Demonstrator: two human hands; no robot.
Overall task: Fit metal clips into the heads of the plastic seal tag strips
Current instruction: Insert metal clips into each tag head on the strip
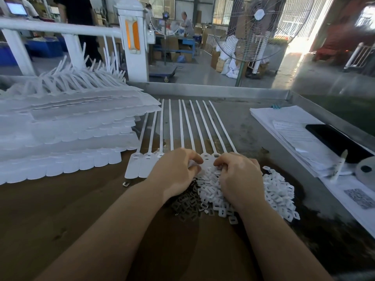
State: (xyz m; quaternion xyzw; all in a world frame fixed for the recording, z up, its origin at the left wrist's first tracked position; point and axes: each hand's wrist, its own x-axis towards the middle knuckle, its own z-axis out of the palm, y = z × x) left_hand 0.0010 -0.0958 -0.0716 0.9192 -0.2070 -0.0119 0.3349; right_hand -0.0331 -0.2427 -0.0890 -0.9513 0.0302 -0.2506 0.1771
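A joined row of white seal tag strips (183,126) lies on the table, tails pointing away, heads (140,159) toward me. My left hand (174,171) rests over the middle heads with thumb and fingers pinched together; what it holds is hidden. My right hand (237,175) is curled over a heap of small white plastic caps (280,191), fingers bent into it. Dark metal clips (186,203) lie in a pile under and between my wrists. One clip (126,183) lies alone below the leftmost tag.
A tall stack of white tag strip sheets (67,130) fills the left of the table. Papers (288,126), a black phone (334,138) and a tape roll (367,169) lie at the right. A raised metal rim (213,90) borders the table's far side.
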